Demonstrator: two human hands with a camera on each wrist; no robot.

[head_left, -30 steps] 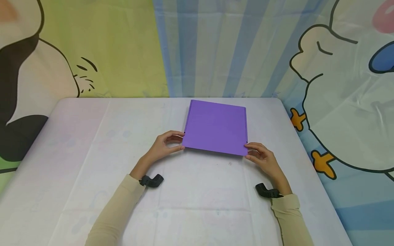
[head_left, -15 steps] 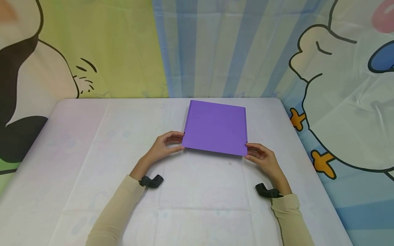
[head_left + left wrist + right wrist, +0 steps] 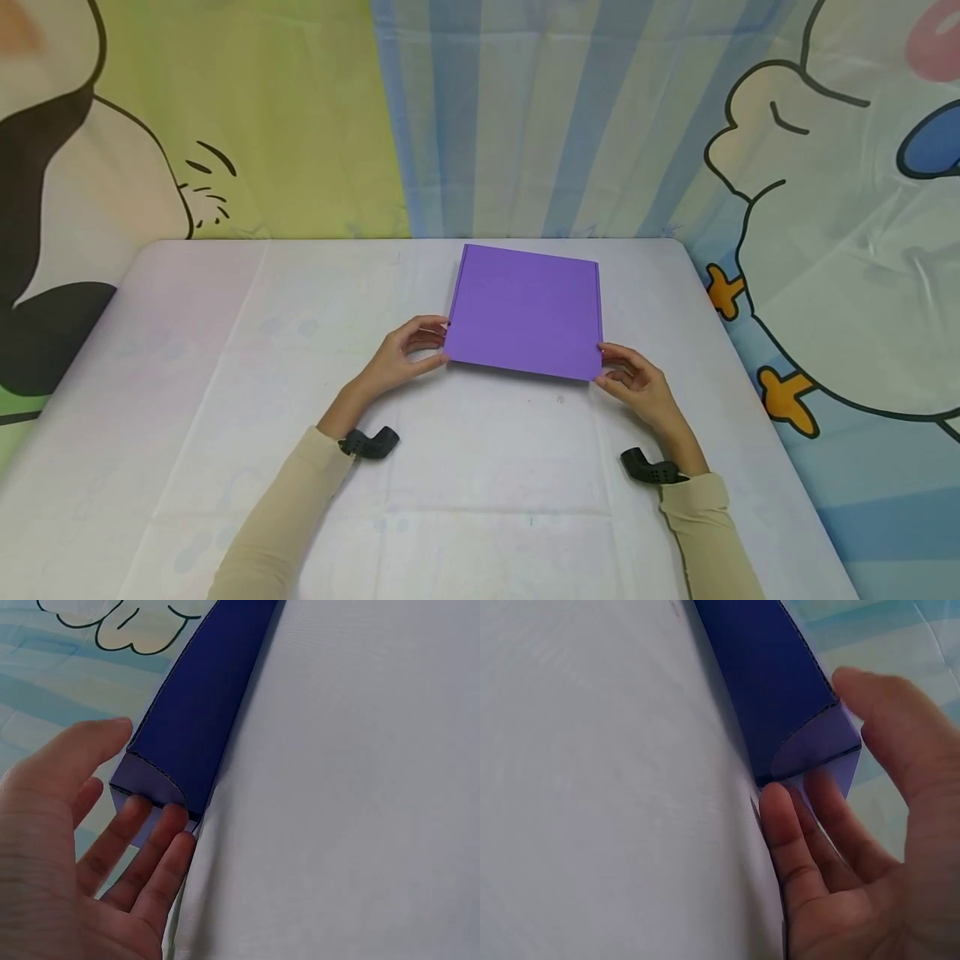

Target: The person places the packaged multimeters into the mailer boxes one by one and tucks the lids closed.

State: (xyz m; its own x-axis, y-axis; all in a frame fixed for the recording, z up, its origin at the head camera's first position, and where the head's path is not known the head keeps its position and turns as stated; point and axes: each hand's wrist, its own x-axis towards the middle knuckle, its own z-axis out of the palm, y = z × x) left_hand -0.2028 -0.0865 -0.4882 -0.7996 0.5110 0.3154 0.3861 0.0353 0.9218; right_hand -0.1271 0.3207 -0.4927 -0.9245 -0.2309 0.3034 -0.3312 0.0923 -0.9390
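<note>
A flat purple cardboard box (image 3: 527, 312) lies toward the back of the white table, turned slightly, its lid down. My left hand (image 3: 401, 357) holds its near left corner. In the left wrist view, the left thumb (image 3: 105, 741) touches the upper front edge, and the fingers (image 3: 161, 840) bend against the box's side. The near right corner is held by my right hand (image 3: 643, 388). That thumb (image 3: 862, 682) meets the corner's upper edge in the right wrist view, with fingertips (image 3: 780, 810) low along the side. Both wrist views show the box's dark front face (image 3: 206, 705).
A white cloth covers the table (image 3: 450, 533). Behind it hangs a printed backdrop (image 3: 517, 117) with stripes, and a cartoon figure (image 3: 847, 250) stands on the right part of it. Black wrist cameras (image 3: 370, 442) sit on both wrists.
The box stays practically where it was. The fingers of both hands have shifted slightly up along its sides, the right hand a little inward.
</note>
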